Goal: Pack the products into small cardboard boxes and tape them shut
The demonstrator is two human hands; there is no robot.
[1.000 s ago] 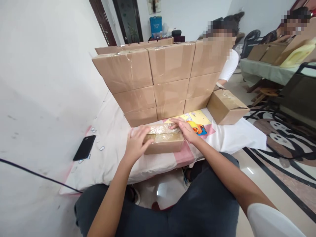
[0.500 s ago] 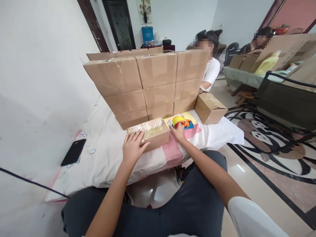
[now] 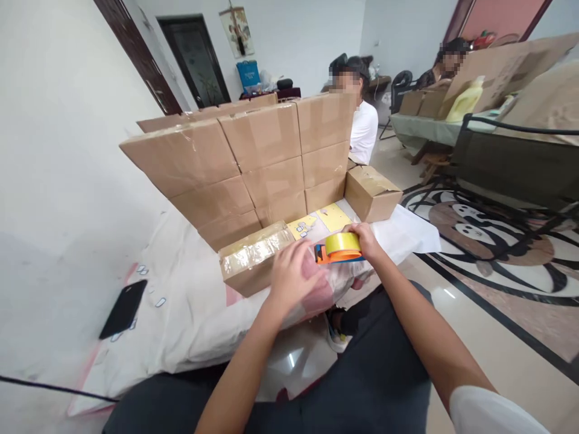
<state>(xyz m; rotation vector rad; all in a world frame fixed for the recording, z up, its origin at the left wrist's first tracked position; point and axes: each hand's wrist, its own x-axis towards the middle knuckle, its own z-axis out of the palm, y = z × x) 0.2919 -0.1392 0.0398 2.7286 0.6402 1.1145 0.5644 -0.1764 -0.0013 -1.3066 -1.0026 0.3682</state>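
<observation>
My right hand (image 3: 365,240) grips a tape dispenser (image 3: 341,248), orange and blue with a roll of yellow tape on it, raised above the table's front edge. My left hand (image 3: 294,274) is open, fingers spread and slightly blurred, between the dispenser and a small cardboard box (image 3: 253,283). Shiny clear tape covers the top of that box, which lies near the front of the cloth-covered table (image 3: 181,337). Whether my left fingertips touch the box's right end I cannot tell.
A wall of stacked cardboard boxes (image 3: 271,141) stands behind the small box. Another box (image 3: 373,193) sits at the right. A black phone (image 3: 123,308) lies at the left. Beyond the stack is a person in a white shirt (image 3: 364,129); a chair (image 3: 511,157) stands at right.
My right hand has lifted the tape dispenser off the table and moved it right and toward me. My left hand has shifted right from the box's left end, and the view has turned slightly.
</observation>
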